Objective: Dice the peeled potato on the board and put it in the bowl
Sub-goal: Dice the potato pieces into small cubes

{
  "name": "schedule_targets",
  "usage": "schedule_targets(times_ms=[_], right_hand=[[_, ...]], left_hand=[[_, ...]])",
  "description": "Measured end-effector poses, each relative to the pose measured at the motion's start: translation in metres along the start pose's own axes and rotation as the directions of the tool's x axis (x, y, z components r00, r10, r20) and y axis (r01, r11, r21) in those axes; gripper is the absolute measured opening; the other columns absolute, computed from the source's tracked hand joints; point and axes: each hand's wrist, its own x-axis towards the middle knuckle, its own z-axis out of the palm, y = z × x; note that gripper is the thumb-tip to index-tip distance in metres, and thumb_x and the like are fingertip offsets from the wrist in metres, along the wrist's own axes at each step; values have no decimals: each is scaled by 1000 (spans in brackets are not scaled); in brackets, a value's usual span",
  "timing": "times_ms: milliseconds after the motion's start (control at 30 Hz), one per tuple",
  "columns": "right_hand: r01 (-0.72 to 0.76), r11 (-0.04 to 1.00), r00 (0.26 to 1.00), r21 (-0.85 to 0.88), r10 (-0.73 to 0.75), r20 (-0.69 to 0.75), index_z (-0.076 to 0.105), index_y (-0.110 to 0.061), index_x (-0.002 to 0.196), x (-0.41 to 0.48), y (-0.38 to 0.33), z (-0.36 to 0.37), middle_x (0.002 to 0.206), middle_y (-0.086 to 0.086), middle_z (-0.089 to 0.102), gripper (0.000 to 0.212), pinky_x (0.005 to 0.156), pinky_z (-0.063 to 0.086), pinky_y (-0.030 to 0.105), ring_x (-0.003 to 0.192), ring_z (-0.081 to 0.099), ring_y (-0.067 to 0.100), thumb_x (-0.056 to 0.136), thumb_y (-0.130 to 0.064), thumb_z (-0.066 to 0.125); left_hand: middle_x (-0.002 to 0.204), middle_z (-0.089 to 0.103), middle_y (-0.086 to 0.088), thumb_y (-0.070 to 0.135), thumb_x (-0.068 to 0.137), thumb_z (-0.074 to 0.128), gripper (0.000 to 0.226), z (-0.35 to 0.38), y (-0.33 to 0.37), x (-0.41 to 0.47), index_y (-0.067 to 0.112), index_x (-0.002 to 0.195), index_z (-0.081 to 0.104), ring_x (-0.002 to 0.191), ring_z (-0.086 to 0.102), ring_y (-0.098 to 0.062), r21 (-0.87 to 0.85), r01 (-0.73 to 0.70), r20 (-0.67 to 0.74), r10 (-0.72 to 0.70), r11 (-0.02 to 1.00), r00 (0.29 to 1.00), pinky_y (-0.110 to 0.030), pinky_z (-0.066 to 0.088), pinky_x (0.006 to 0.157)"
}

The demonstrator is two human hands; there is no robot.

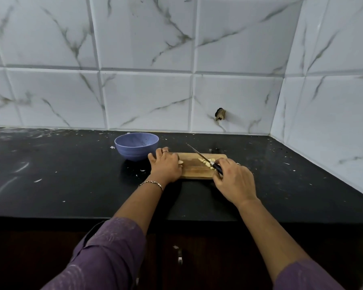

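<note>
**Knife over the diced potato on the board**

The right hand (233,178) grips the dark handle of the knife (204,159), whose blade slants up and to the left over the board (194,171). A small heap of potato cubes (205,161) lies on the board beside the blade. The left hand (166,164) lies palm down on the board's left end, with a pale potato piece (180,162) showing at its thumb side. I cannot tell whether its fingers grasp that piece. The blue bowl (136,146) stands on the black counter (61,164), just left of the board.
</note>
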Motion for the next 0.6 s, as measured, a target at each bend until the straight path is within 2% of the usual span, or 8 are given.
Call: schedule_targets(times_ms=[100, 200, 300, 400, 500, 567, 600], right_hand=[[-5, 1000, 1000, 0, 5, 10, 60, -21, 107, 1, 1, 1, 100, -5, 63, 19, 71, 46, 31, 78, 61, 19, 94, -33, 55], [-13, 1000, 1000, 0, 13, 11, 60, -21, 107, 2, 2, 3, 100, -4, 64, 19, 72, 49, 32, 78, 62, 20, 94, -33, 55], [-18, 1000, 1000, 10, 17, 9, 61, -21, 109, 3, 2, 4, 101, -4, 64, 19, 72, 47, 32, 80, 63, 20, 94, -32, 55], [-26, 999, 1000, 18, 26, 3, 59, -22, 110, 3, 3, 4, 100, -6, 63, 18, 68, 46, 29, 78, 62, 17, 95, -32, 56], [-40, 999, 999, 24, 40, 3, 55, -22, 109, 3, 3, 5, 99, -6, 61, 17, 65, 47, 27, 76, 60, 15, 96, -33, 54], [-45, 999, 999, 29, 45, 10, 54, -22, 110, 3, 3, 5, 100, -6, 60, 18, 65, 50, 28, 77, 60, 14, 97, -34, 53], [-47, 998, 999, 30, 47, 16, 53, -22, 111, 3, 3, 5, 101, -6, 59, 18, 66, 50, 28, 77, 60, 14, 97, -34, 53]], left_hand=[[139, 49, -4, 36, 100, 42, 33, 2, 0, 1, 23, 126, 58, 129, 34, -27, 72, -53, -39, 56, 996, 998, -51, 19, 105], [126, 59, 1, 31, 101, 42, 27, 3, -3, 4, 27, 117, 63, 120, 40, -24, 63, -88, -105, 94, 994, 990, -51, 19, 102], [119, 62, 2, 33, 102, 41, 28, -1, 0, 6, 28, 114, 65, 118, 43, -23, -40, -85, -200, 76, 996, 977, -48, 20, 99], [111, 68, 5, 37, 100, 46, 24, -3, 5, 8, 31, 117, 62, 117, 50, -20, -229, -54, -244, -4, 972, 970, -43, 20, 95], [106, 69, 10, 41, 96, 52, 17, -4, 12, 9, 34, 110, 59, 114, 56, -15, -392, -40, -197, -42, 919, 980, -43, 19, 96], [105, 70, 9, 40, 95, 55, 15, -5, 20, 9, 31, 106, 61, 111, 58, -15, -427, -23, -147, -44, 904, 988, -41, 22, 95], [104, 71, 8, 39, 94, 57, 15, -4, 24, 9, 29, 104, 62, 110, 59, -16, -441, -13, -136, -52, 897, 989, -37, 23, 90]])
